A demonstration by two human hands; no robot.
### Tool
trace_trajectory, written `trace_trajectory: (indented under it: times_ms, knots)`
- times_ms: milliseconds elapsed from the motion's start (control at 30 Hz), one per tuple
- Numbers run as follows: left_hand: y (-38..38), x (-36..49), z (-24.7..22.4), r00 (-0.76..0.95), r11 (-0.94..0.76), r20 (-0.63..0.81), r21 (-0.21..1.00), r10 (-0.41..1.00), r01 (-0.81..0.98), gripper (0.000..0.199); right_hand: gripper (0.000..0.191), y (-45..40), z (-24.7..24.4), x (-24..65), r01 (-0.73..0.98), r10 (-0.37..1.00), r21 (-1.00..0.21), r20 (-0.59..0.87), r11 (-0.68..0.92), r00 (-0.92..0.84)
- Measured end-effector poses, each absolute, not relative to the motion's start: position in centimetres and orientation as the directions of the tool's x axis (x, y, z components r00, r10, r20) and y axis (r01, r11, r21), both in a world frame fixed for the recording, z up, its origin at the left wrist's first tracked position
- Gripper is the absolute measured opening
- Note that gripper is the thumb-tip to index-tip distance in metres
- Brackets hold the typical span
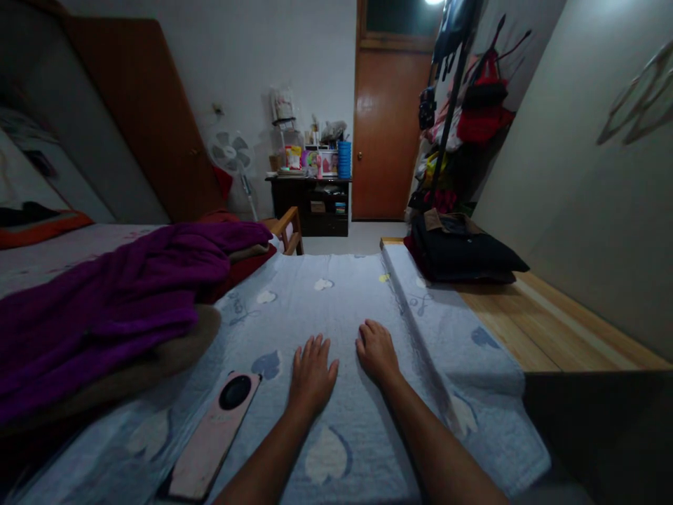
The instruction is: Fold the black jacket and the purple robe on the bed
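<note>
A pale blue sheet (pixel 347 421) with heart shapes covers the surface before me. My left hand (pixel 314 372) rests palm down on it, fingers a little spread, holding nothing. To its right, my right hand (pixel 377 349) lies on the same sheet with its fingers slightly bent and nothing visible in it. The two hands are apart. A pink phone (pixel 213 438) with a round black camera area lies on the sheet, left of my left forearm.
A purple blanket (pixel 131 280) is heaped on the left. Folded dark clothes (pixel 463 252) sit at the right on a wooden ledge (pixel 531 326). Further back stand a wooden chair (pixel 294 228), a fan (pixel 231 154), a black cabinet (pixel 294 203) and a door (pixel 392 133).
</note>
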State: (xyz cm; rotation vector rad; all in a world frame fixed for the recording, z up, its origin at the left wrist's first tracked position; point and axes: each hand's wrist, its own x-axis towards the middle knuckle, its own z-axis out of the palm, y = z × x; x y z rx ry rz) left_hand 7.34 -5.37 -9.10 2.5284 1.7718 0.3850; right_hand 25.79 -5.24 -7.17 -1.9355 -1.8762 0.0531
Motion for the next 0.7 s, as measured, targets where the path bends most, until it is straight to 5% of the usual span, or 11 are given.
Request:
trace_trajectory:
  times_ms: [533,700]
  knots:
    - [-6.2,7.3,-8.8,0.298,-0.350,0.220,0.260,0.929,0.900,0.048,0.037,-4.7,-8.4,26.2,0.961,0.957,-0.274,0.286,0.034,0.047]
    - [-5.8,6.7,-8.0,0.297,-0.341,0.169,0.408,0.940,0.847,0.044,0.036,-4.6,-8.6,26.4,0.965,0.953,-0.258,0.301,0.042,0.039]
